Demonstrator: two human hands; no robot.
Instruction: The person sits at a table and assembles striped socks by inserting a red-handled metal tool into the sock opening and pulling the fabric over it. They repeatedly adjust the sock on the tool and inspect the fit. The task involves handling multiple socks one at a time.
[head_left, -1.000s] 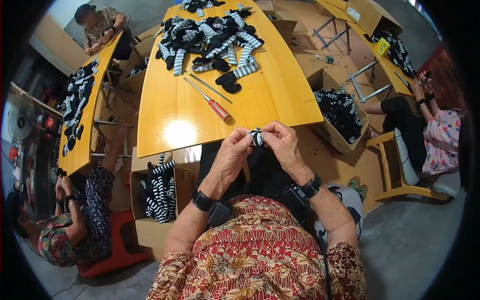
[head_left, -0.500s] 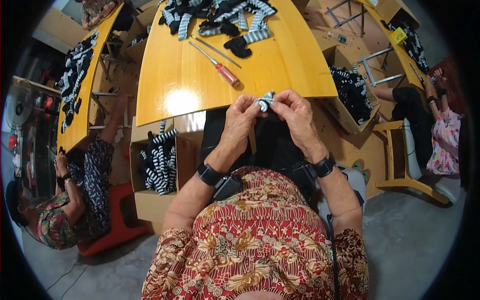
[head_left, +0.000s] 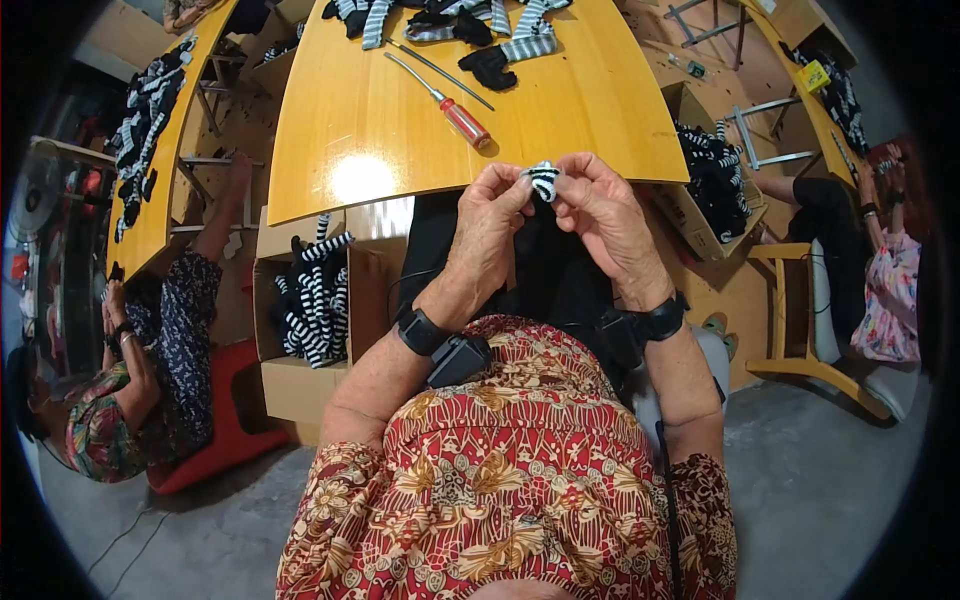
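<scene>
A small bunched-up knit piece with black and white stripes, seemingly a sock, is pinched between my two hands just off the table's near edge. My left hand grips its left side with thumb and fingers. On the other side, my right hand has it between thumb and forefinger, the remaining fingers curled loosely below. Beyond them on the yellow table lies a tool with a clear red handle and a metal shaft, like a screwdriver. Beside it rests a thin metal rod. A grey-striped sock with black ends lies farther back.
Several striped socks are heaped at the table's far end. Cardboard boxes of striped socks stand at the left and right below the tabletop. Co-workers sit at side tables, one on a red chair; a wooden chair stands right.
The sock has turned between my fingers and shows bolder black and white stripes. Both hands sit slightly higher in the picture and my view has shifted a little.
</scene>
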